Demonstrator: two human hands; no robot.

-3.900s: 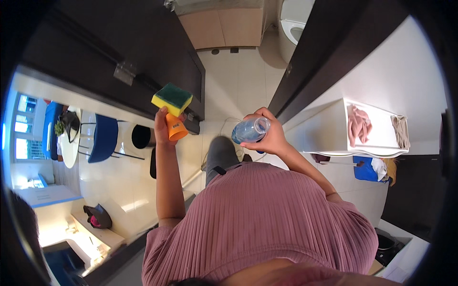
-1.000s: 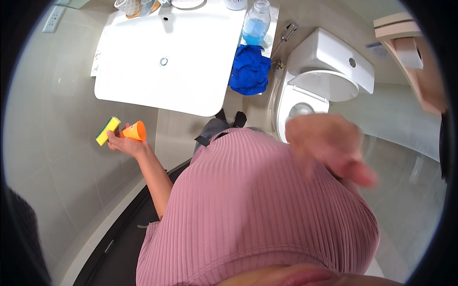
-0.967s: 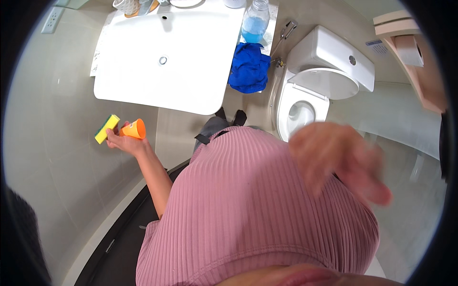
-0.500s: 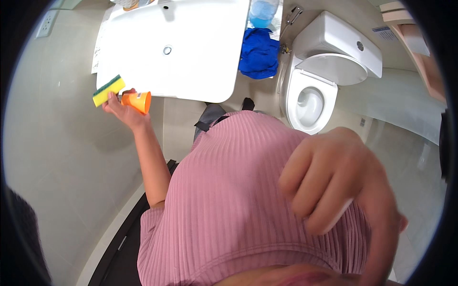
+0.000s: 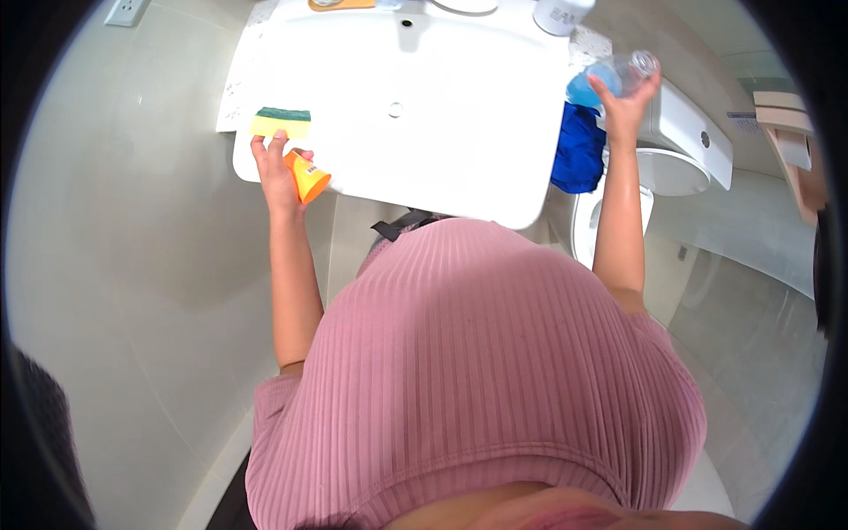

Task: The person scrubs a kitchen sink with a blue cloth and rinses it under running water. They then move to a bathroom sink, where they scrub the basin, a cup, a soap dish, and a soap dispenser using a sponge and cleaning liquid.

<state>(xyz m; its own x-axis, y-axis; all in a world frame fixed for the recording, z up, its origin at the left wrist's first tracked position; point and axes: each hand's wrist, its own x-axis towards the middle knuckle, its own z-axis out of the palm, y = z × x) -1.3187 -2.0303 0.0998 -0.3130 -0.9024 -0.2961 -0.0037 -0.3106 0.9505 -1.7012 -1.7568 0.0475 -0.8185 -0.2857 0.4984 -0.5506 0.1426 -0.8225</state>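
At the sink's left front edge, my left hand (image 5: 280,183) is closed on a yellow sponge (image 5: 281,129) with a green scouring side. The same hand also holds an orange cup-shaped container (image 5: 311,180), tilted against the palm. On the far right, my right hand (image 5: 625,113) grips a clear bottle (image 5: 609,81) with blue liquid in it. The bottle leans, its neck toward the toilet. I cannot tell whether its base touches the counter. Just below it, a crumpled blue cloth (image 5: 579,152) lies at the sink's right side.
The white sink (image 5: 477,132) spans the front, with a drain (image 5: 396,109) in its middle. A white container (image 5: 562,14) stands at its back right corner, an orange-rimmed item (image 5: 343,3) at the back. To the right is the toilet (image 5: 685,132), lid raised; a wooden paper holder (image 5: 793,150) is beyond.
My right hand has swung from beside my chest to the counter and taken hold of the bottle. The left hand, with sponge and orange container, has come over the sink's edge. The view has shifted.
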